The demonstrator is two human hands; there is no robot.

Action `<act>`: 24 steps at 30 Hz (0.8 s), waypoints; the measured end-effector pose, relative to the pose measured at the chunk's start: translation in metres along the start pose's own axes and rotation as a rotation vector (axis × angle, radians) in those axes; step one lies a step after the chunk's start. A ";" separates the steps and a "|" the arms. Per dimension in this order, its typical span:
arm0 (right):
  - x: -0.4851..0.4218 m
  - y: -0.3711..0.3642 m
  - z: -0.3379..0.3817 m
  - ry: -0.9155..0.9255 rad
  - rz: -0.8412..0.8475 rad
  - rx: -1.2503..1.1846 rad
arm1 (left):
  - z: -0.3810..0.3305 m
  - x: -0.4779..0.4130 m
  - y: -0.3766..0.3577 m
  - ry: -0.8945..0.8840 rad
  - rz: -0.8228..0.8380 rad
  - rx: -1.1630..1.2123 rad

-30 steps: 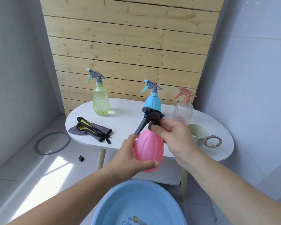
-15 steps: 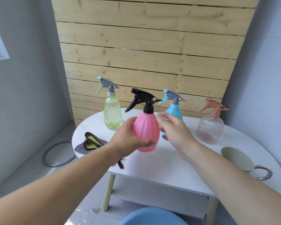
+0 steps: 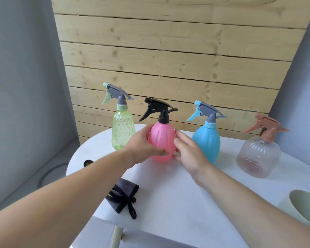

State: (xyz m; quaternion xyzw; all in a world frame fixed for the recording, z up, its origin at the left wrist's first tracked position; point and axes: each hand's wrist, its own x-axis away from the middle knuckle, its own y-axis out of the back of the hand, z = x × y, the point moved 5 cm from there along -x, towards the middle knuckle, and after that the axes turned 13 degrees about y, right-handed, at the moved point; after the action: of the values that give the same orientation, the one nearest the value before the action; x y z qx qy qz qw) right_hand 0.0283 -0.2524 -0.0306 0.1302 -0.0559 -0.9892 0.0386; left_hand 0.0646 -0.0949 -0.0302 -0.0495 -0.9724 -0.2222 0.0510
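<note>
- A white table [image 3: 177, 197] with rounded edges stands before a wall of pale wooden planks [image 3: 168, 59].
- A green spray bottle [image 3: 123, 135] with a grey and mint trigger stands upright near the table's far left edge.
- A blue spray bottle [image 3: 207, 142] stands upright along the far edge, near the middle.
- A clear ribbed spray bottle [image 3: 258, 156] with a peach trigger stands towards the far right.
- A grey cloth [image 3: 126, 190] with black straps lies at the near left edge.
- A cream cup [image 3: 304, 208] sits at the right edge.
- A grey ring [image 3: 47, 173] lies on the floor, left of the table.
</note>
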 end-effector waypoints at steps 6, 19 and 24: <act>-0.002 0.000 -0.012 0.003 -0.006 0.025 | 0.002 -0.006 -0.001 0.012 0.023 -0.007; 0.004 -0.001 -0.014 0.023 -0.007 0.099 | 0.002 -0.001 -0.006 0.056 0.065 0.033; 0.008 0.005 -0.011 0.017 -0.021 0.121 | -0.002 0.001 -0.011 0.050 0.070 0.052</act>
State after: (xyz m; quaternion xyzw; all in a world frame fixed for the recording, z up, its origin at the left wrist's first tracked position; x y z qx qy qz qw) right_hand 0.0240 -0.2588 -0.0426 0.1415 -0.1141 -0.9831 0.0210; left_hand 0.0623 -0.1055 -0.0331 -0.0766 -0.9739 -0.1961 0.0844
